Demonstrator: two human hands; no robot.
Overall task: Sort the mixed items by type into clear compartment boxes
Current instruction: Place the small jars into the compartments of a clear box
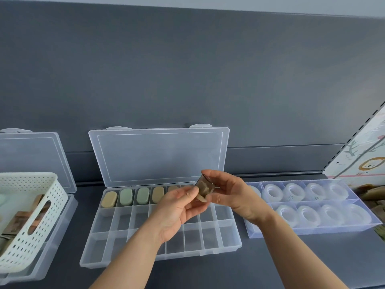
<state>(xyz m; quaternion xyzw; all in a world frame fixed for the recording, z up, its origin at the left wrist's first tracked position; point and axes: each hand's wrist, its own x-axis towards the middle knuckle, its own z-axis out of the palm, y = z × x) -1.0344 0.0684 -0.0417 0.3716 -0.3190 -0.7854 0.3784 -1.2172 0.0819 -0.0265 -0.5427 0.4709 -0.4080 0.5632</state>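
Small brown translucent block (203,187) held centre frame, both hands.
Fingers (190,193) of left hand (177,207) and right hand (231,195) pinching it, slightly tilted, over clear plastic compartment box (229,234); empty cells just below.

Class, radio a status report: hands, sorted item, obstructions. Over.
Pinched between left hand and right hand: small brown block. Held above open clear plastic compartment box, back row holding tan and green oval pieces. Nothing blocking the drop.

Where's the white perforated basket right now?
In the head view, the white basket sits at far left, on the leftmost clear box, left of the middle compartment box.
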